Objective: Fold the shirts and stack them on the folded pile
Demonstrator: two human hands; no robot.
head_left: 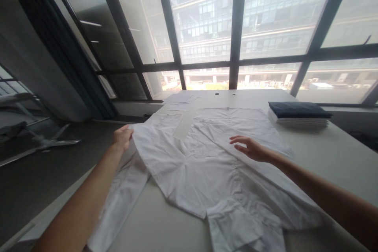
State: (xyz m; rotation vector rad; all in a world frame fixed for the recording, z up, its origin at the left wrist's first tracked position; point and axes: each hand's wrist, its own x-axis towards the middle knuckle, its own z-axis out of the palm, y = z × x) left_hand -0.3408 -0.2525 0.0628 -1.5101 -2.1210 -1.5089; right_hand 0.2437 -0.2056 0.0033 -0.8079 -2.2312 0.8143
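A white long-sleeved garment (203, 173), perhaps a coat or shirt, lies spread and wrinkled over the white table. At the left, my left hand (123, 137) pinches a corner of its cloth and lifts it off the tabletop. My right hand (249, 148) hovers above the garment's right part, fingers apart and slightly bent, with nothing in them. One sleeve with a gathered cuff (236, 220) falls toward the near edge. More white cloth (126, 201) hangs below my left hand, partly behind my forearm.
On the table's (339, 153) right side sits a folded stack with a dark blue cloth (298, 109) over white ones. Sheets of paper (177, 104) lie at the far left. Large windows (203, 19) rise behind the table. A metal-legged frame (38, 141) stands on the floor at left.
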